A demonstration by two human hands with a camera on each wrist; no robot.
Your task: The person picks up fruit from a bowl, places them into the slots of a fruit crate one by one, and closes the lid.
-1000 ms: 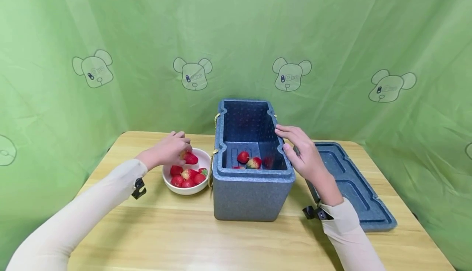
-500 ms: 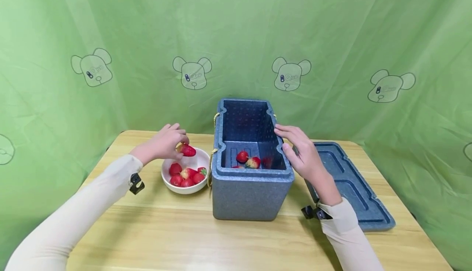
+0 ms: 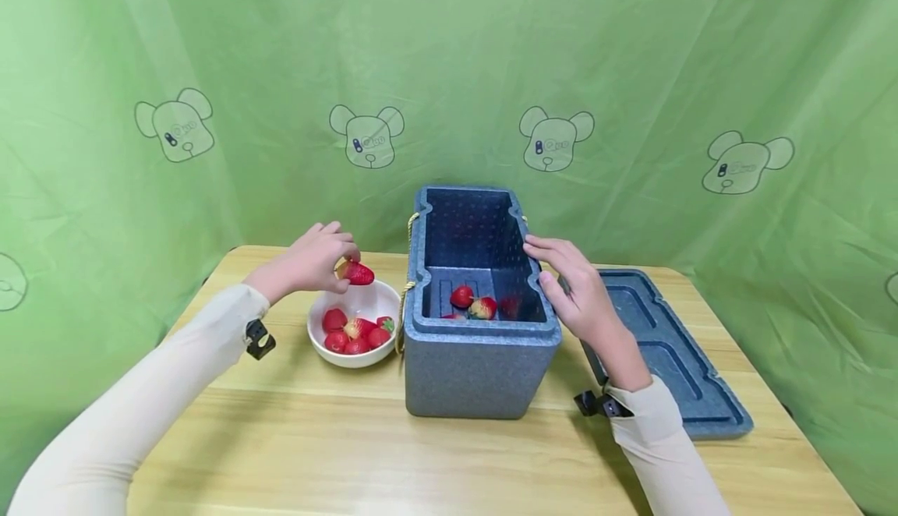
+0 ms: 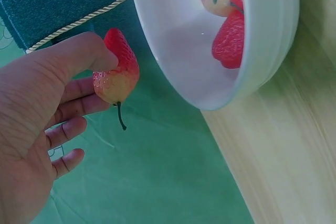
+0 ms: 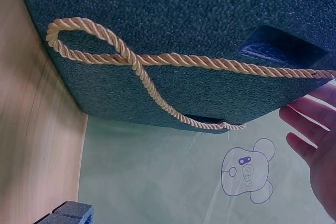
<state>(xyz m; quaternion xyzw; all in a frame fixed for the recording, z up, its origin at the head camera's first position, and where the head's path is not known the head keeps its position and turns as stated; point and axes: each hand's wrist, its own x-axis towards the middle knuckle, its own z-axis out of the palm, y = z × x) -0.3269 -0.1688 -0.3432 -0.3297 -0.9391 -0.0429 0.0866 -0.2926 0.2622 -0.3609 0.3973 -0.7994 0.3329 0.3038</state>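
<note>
My left hand pinches a strawberry between thumb and fingers above the back of a white bowl. Red at the tip and pale toward its dark stem, the strawberry hangs clear of the bowl. Several other strawberries lie in the bowl. To the right stands a blue-grey foam box without its lid, a few strawberries on its floor, partly hidden by the front wall. My right hand rests on the box's right rim with its fingers extended, as the right wrist view also shows.
The foam lid lies on the wooden table right of the box, partly behind the right forearm. A twisted rope hangs along the box's side. Behind the table hangs a green curtain with bear-head drawings.
My left hand has lifted the strawberry up out of the bowl, moving slightly back and left, then a little right. The right hand stays on the box rim.
</note>
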